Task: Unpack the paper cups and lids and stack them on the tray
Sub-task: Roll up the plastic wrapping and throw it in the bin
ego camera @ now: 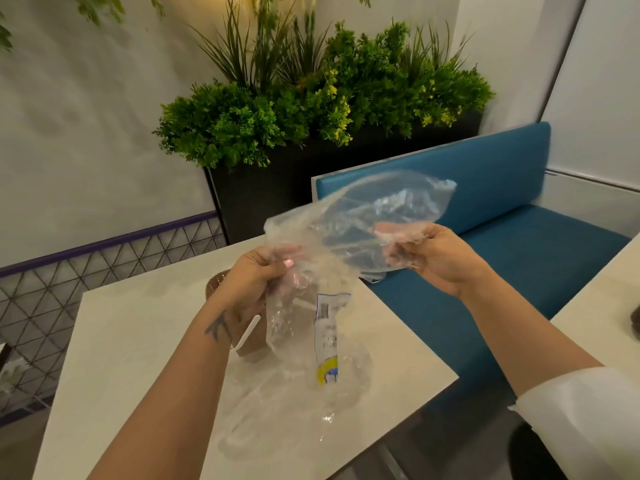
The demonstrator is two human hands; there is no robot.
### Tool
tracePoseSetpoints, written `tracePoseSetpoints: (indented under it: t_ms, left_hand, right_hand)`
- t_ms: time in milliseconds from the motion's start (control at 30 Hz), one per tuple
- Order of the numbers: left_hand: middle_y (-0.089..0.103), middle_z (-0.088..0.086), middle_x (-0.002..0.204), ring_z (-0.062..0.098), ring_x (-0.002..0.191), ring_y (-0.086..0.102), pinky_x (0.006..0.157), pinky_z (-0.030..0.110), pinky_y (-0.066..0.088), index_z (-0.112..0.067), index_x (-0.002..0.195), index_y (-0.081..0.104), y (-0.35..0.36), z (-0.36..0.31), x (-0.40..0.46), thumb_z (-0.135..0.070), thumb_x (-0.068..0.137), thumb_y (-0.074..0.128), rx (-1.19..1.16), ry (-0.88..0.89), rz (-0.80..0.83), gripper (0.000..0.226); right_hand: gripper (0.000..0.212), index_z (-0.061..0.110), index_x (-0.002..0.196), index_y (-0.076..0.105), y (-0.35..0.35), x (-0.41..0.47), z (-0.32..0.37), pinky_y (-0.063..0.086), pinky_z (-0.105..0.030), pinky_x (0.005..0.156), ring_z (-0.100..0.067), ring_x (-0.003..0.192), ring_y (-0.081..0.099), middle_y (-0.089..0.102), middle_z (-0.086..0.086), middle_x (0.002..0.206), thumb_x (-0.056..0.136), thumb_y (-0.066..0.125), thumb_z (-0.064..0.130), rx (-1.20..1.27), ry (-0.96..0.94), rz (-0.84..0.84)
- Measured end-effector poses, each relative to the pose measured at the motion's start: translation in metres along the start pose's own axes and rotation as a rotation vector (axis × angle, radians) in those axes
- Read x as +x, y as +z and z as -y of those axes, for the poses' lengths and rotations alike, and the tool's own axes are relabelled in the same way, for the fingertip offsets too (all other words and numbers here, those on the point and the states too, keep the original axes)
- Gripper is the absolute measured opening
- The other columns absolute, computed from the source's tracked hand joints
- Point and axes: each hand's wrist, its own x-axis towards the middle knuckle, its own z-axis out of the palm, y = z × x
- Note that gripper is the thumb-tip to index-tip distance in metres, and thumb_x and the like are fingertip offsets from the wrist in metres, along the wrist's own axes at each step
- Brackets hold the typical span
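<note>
Both hands hold a clear plastic bag (363, 216) up over the white table (138, 334). My left hand (256, 275) grips its left side and my right hand (426, 254) pinches its right side. The bag looks empty and is spread between them. Behind my left hand, mostly hidden, lie a brown woven tray (215, 284) and a brown paper cup with a white rim (250, 337). Another clear bag with a white, yellow and blue label (327, 344) lies crumpled on the table under my hands.
A blue bench seat (519, 244) runs along the table's far right side. A black planter with green plants (284, 188) stands behind the table. A wire mesh fence (69, 292) is on the left. A second table's edge (595, 306) shows at right.
</note>
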Motion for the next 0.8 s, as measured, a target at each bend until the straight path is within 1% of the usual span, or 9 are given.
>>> tracePoseSetpoints:
  t_ms: [100,200,267,333,467,533,667,733,800]
  left_hand:
    - [0.071,-0.008,0.063,0.006,0.062,0.067,0.056,0.017,0.056,-0.012,0.091,0.061,0.007,-0.008,-0.009,0.003,0.096,0.039,-0.029,0.029,-0.057,0.027]
    - [0.074,0.010,0.098,0.024,0.084,0.072,0.070,0.034,0.060,-0.010,0.102,0.073,0.006,-0.014,-0.011,0.000,0.092,0.049,-0.081,-0.007,-0.032,0.028]
    - [0.070,0.007,0.112,0.026,0.099,0.068,0.078,0.036,0.058,-0.018,0.082,0.077,0.001,-0.017,-0.009,0.005,0.089,0.050,0.084,0.084,-0.054,0.037]
    - [0.067,-0.006,0.115,0.013,0.109,0.060,0.089,0.031,0.051,-0.023,0.058,0.073,0.004,-0.022,-0.008,0.009,0.088,0.052,0.286,0.175,-0.031,0.048]
    - [0.063,-0.016,0.113,-0.003,0.107,0.057,0.089,0.011,0.044,-0.020,0.058,0.071,0.029,-0.033,-0.008,0.017,0.085,0.053,0.436,0.296,0.210,0.049]
    - [0.061,-0.011,0.115,-0.005,0.108,0.057,0.088,0.009,0.043,-0.018,0.064,0.072,0.043,-0.036,-0.009,0.022,0.082,0.054,0.550,0.365,0.310,0.048]
    - [0.059,-0.007,0.123,-0.003,0.104,0.061,0.083,0.017,0.051,-0.015,0.115,0.068,0.052,-0.043,-0.006,0.004,0.088,0.061,0.443,0.377,0.292,0.033]
    - [0.060,-0.007,0.129,0.005,0.105,0.065,0.085,0.031,0.056,-0.027,0.132,0.053,0.045,-0.040,-0.005,-0.024,0.095,0.057,0.168,0.197,0.227,0.038]
    - [0.054,-0.002,0.139,0.018,0.121,0.057,0.098,0.048,0.047,-0.029,0.144,0.036,0.033,-0.029,-0.002,-0.063,0.091,0.035,-0.045,0.007,0.154,0.063]
  right_hand:
    - [0.023,0.014,0.085,0.076,-0.003,-0.004,0.006,0.049,-0.025,0.079,-0.020,0.093,0.066,0.072,-0.011,0.089,0.081,0.061,-0.003,-0.334,-0.020,0.064]
    - [0.042,0.025,0.087,0.077,-0.011,-0.008,0.019,0.041,-0.019,0.097,-0.008,0.122,0.052,0.059,0.014,0.127,0.082,0.057,-0.012,-0.813,0.152,0.282]
    - [0.042,0.031,0.110,0.070,-0.015,-0.011,0.034,0.026,-0.019,0.101,0.001,0.128,0.036,0.041,0.018,0.139,0.081,0.068,0.001,-1.042,0.353,0.462]
    - [0.046,0.034,0.117,0.063,-0.013,-0.013,0.047,0.021,-0.022,0.104,0.001,0.132,0.030,0.036,0.017,0.143,0.077,0.075,0.015,-0.984,0.357,0.421]
    - [0.068,0.037,0.131,0.049,0.025,-0.005,0.039,0.026,-0.025,0.105,-0.003,0.133,0.031,0.038,0.018,0.144,0.072,0.082,0.034,-0.953,0.132,0.270]
    - [0.072,0.034,0.133,0.048,0.044,0.001,0.023,0.033,-0.022,0.100,-0.003,0.122,0.044,0.050,0.017,0.135,0.070,0.083,0.033,-0.944,0.134,0.346]
    - [0.014,0.015,0.079,0.072,0.047,0.000,0.012,0.045,-0.024,0.079,-0.005,0.071,0.064,0.070,0.005,0.073,0.071,0.082,0.021,-0.800,0.160,0.248]
    - [0.017,0.007,0.075,0.073,0.038,-0.001,0.012,0.049,-0.027,0.080,-0.008,0.067,0.067,0.071,-0.002,0.070,0.071,0.082,0.021,-0.669,0.140,0.109]
    - [0.030,-0.004,0.082,0.071,0.032,-0.002,0.011,0.053,-0.031,0.082,-0.013,0.071,0.069,0.072,-0.004,0.074,0.071,0.082,0.022,-0.509,0.107,-0.026]
